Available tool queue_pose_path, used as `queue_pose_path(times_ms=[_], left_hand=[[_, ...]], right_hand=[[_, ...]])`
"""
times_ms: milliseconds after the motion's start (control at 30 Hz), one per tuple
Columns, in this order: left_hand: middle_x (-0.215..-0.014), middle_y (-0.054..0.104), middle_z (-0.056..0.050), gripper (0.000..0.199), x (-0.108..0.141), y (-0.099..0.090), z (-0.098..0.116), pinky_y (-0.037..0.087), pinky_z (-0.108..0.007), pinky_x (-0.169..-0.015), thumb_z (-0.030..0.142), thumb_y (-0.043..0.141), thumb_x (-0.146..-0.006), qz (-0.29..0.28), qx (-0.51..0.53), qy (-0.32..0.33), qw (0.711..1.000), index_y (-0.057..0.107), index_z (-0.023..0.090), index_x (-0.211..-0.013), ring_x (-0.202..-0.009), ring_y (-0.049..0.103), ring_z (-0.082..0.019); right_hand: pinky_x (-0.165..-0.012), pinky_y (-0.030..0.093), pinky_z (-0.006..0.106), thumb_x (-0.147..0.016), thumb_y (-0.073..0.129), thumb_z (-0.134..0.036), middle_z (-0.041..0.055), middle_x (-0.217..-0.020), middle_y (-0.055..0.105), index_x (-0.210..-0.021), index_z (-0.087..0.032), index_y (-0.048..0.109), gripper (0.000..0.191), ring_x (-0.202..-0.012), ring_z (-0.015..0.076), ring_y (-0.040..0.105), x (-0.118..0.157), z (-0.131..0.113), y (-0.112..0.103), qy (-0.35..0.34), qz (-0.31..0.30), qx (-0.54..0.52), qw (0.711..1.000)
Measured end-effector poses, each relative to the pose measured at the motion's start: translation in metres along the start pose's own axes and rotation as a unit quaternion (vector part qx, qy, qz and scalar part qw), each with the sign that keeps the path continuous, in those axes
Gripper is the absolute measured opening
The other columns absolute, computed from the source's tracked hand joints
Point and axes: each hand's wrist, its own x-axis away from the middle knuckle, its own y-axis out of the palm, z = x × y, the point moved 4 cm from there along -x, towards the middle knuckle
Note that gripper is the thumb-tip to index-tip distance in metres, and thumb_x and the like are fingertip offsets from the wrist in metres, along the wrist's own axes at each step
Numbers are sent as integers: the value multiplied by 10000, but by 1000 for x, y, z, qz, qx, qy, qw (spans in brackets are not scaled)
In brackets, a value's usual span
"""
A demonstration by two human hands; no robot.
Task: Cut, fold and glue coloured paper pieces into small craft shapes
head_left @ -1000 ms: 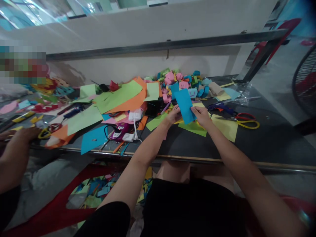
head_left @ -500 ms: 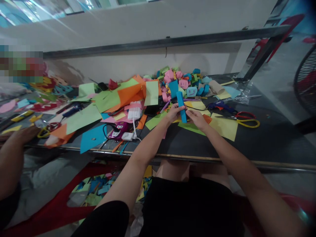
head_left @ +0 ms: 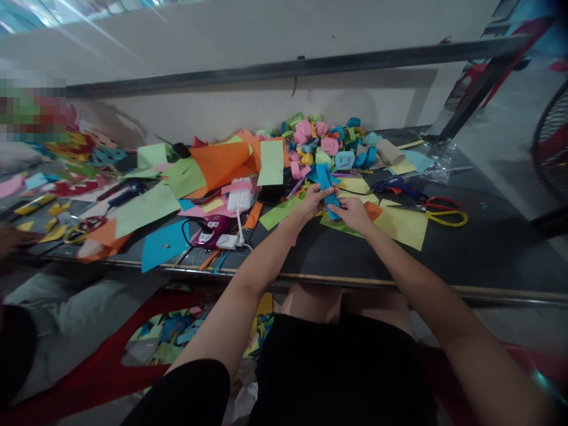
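Observation:
A folded blue strip [head_left: 329, 192], of paper or foam sheet, is held up over the near side of the table between my two hands. My left hand [head_left: 314, 199] pinches its left side near the middle. At its lower right, the fingers of my right hand [head_left: 352, 212] close on the strip. Under and around the hands lie green and pale yellow sheets [head_left: 403, 226]. Just beyond the strip is a heap of small folded pieces [head_left: 329, 146] in pink, blue, green and yellow.
Right of my hands lie a blue glue gun [head_left: 402, 188] and red-and-yellow scissors [head_left: 446, 212]. To the left are a white power strip [head_left: 239, 195], a purple device [head_left: 212, 231] and an orange sheet [head_left: 219, 163]. A co-worker's hand [head_left: 15, 238] rests at the far left.
The blue strip shows a broader face now, and my fingers have shifted along it. The co-worker's arm at the left has drawn back toward the edge of the view.

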Motion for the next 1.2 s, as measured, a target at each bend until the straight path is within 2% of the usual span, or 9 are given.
queue_pose_path(times_ms=[67, 133, 267, 367, 500, 600, 767, 1033, 1200], left_hand=[[-643, 674, 41, 408, -1, 0, 2, 396, -199, -409, 369, 961, -597, 20, 5, 6, 1000, 649, 160, -755, -458, 578, -76], [-639, 667, 42, 365, -3, 0, 6, 445, -201, -464, 319, 946, -635, 58, 14, 36, 998, 632, 159, -728, -495, 603, -80], [-714, 684, 39, 296, -9, -5, 10, 543, -220, -699, 178, 905, -689, 139, 43, 98, 984, 611, 160, -712, -677, 687, -88], [-778, 708, 28, 244, -9, -6, 10, 564, -242, -770, 142, 875, -715, 148, 56, 108, 981, 632, 163, -734, -751, 712, -100], [-812, 729, 11, 143, -5, -6, 11, 595, -279, -794, 182, 844, -757, 143, 40, 112, 982, 702, 167, -766, -756, 724, -115], [-720, 688, 12, 200, -3, -9, 12, 613, -307, -783, 198, 892, -695, 160, -17, 118, 980, 700, 145, -686, -711, 710, -127], [-645, 645, 24, 297, -2, -13, 17, 640, -306, -704, 278, 947, -617, 169, -98, 147, 970, 694, 122, -639, -630, 683, -125], [-658, 682, 7, 422, 2, -7, 25, 641, -270, -646, 441, 960, -572, 168, -149, 163, 961, 732, 117, -717, -599, 708, -137], [-657, 698, 5, 341, 1, -12, 27, 612, -240, -648, 393, 950, -596, 167, -175, 201, 949, 767, 132, -718, -608, 680, -109]], right_hand=[[-559, 590, 338, -641, 840, -615, 33, -642, 718, -752, -202, 734, 441, -572, 217, 702, 2, -1, 0, -10, 5, 12, 1000], [-498, 527, 312, -717, 778, -623, 22, -567, 676, -758, -197, 745, 429, -507, 196, 658, 2, -2, -4, -27, 35, 54, 998], [-490, 436, 295, -790, 731, -572, -13, -456, 563, -724, -192, 743, 386, -437, 153, 547, 2, -8, -24, -89, 174, 141, 971], [-526, 451, 302, -748, 764, -584, -9, -521, 585, -728, -196, 722, 391, -496, 156, 559, -2, -9, -38, -133, 260, 101, 951], [-554, 493, 319, -730, 717, -707, 9, -646, 640, -825, -216, 698, 500, -557, 168, 596, -10, -4, -55, -145, 328, 22, 933], [-559, 495, 312, -772, 640, -770, 24, -676, 638, -838, -229, 658, 545, -621, 181, 631, -12, -3, -61, -138, 330, 20, 934], [-574, 489, 307, -818, 625, -765, 26, -648, 615, -812, -226, 634, 539, -647, 184, 633, -6, -10, -57, -168, 308, 30, 936], [-562, 479, 283, -773, 697, -747, -36, -558, 579, -759, -212, 648, 537, -529, 128, 576, -2, -14, -59, -205, 361, -13, 910], [-558, 472, 269, -809, 712, -682, -35, -559, 580, -732, -211, 636, 484, -523, 116, 576, -1, -14, -58, -222, 372, -1, 902]])
